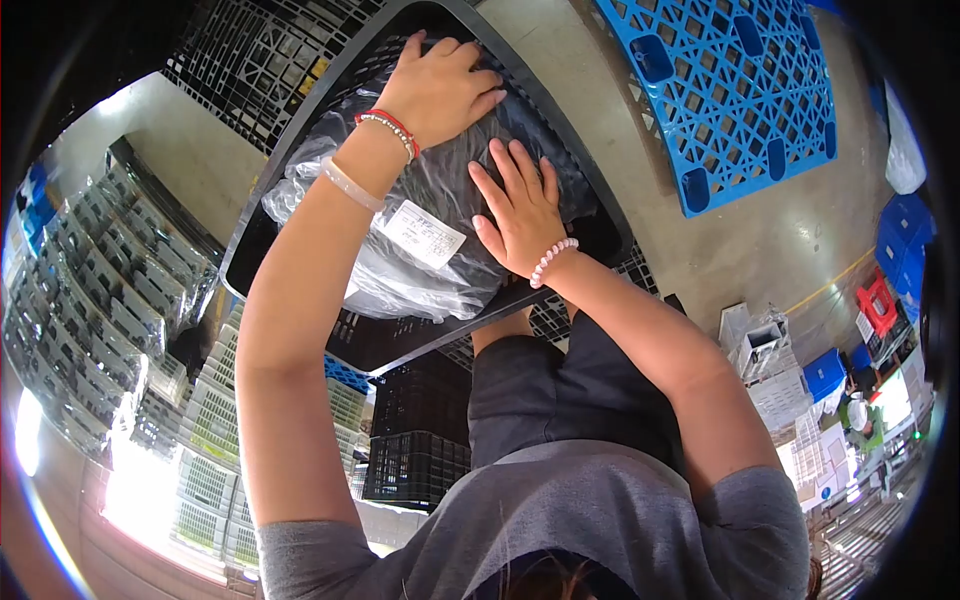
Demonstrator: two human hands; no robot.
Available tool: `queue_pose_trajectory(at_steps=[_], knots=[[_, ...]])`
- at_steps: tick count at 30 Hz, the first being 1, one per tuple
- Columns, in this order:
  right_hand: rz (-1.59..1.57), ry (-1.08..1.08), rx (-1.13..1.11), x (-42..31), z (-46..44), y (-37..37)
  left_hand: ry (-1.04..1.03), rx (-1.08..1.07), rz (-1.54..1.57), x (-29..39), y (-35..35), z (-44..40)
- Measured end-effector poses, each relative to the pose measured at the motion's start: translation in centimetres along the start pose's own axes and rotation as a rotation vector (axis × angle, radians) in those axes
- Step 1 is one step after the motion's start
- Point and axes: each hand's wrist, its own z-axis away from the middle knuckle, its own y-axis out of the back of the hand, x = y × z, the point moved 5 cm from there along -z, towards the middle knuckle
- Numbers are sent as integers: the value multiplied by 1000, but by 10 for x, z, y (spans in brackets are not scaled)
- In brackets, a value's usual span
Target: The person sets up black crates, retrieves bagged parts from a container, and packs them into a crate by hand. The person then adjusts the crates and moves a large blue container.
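Note:
A dark, plastic-wrapped bundle (425,285) lies inside a black plastic crate (610,215). A white printed label (425,235) is stuck on the bundle's wrap. Toward the crate's far end, my left hand (440,90) lies palm down on the bundle with its fingers apart. My right hand (522,215) is pressed flat on the bundle's right side, fingers spread, just right of the label. Neither hand grips anything. What the wrap contains is hidden.
A blue plastic pallet (740,100) lies on the floor at the upper right. Film-wrapped stacked crates (90,260) stand at the left. Black crates (415,465) are below the near edge. Cartons (770,375) and a red container (876,303) are farther right.

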Motion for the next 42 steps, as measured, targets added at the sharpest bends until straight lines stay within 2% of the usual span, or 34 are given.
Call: queue_pose_trajectory(at_steps=[3,5,10,13,15,21,25,38,42], knots=[[6,-9,-17,0,-1,1,47,22,-39,0,1,-4],[6,-6,-38,1,-1,4,12,-70,-16,2,-3,-3],[-55,5,-29,0,-4,17,53,-49,-4,1,0,-1],[-58,63,2,2,0,31,73,-3,166,-9,-2,9],[-92,40,-7,12,12,34,79,183,360,-13,4,18],[-5,-35,-93,19,31,24,125,37,232,-13,-3,7],[11,-12,-86,20,32,23,109,-58,132,-9,-9,0],[57,8,-78,16,30,25,137,-30,223,-18,-8,-3],[62,11,-83,17,30,24,80,-94,197,-18,-12,-5]])
